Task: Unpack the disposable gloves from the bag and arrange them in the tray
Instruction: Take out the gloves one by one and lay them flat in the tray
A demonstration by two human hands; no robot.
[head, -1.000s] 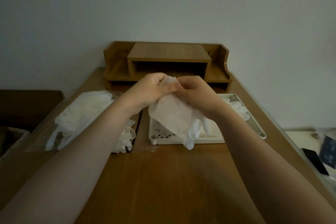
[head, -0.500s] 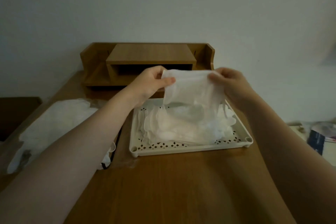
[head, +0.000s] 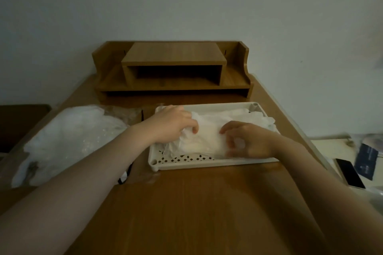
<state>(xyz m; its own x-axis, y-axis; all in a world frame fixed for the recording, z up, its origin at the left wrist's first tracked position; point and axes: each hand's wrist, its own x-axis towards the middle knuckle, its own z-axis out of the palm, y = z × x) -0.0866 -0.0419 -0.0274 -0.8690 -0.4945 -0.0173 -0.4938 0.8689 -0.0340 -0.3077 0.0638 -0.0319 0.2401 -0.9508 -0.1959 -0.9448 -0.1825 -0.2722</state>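
Fingers (head: 194, 129) on crosswise glove (head: 207, 141)

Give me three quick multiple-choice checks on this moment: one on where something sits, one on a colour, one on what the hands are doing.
1. Where does the bag of gloves lie?
A. left of the tray
B. inside the tray
C. on the wooden shelf

2. What colour is the tray?
A. black
B. white
C. red

3. What are the hands doing?
A. both raised above the desk
B. both down on the gloves in the tray
C. one holding the phone

Answers:
1. A: the bag rests on the desk beside the tray's left end.
2. B: its perforated floor and rim are white.
3. B: the left hand and right hand both rest on the glove pile.
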